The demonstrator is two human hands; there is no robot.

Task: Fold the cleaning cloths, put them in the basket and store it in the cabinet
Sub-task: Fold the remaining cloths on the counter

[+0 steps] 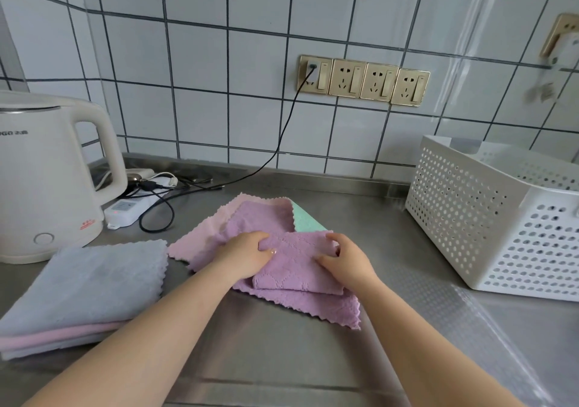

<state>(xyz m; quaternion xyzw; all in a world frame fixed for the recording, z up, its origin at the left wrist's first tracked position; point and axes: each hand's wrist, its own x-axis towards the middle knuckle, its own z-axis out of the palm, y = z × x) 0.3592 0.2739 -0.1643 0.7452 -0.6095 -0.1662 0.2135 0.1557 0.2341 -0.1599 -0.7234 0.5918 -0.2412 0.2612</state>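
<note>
A purple cloth (pixel 297 268) lies half folded in the middle of the steel counter, on top of a pink cloth (pixel 200 234) and a green cloth (pixel 305 220). My left hand (pixel 242 254) grips the folded flap at its left edge. My right hand (pixel 347 261) pinches the flap's right edge. A stack of folded cloths (pixel 84 287), grey-blue on top with pink beneath, sits at the left. The white perforated basket (pixel 470 218) stands at the right, apart from both hands.
A white electric kettle (pixel 47 181) stands at the back left. Beside it lie a power strip (pixel 125 210) and tangled black cables (pixel 163 199). One cable runs up to the wall sockets (pixel 363 80). The tiled wall closes the back.
</note>
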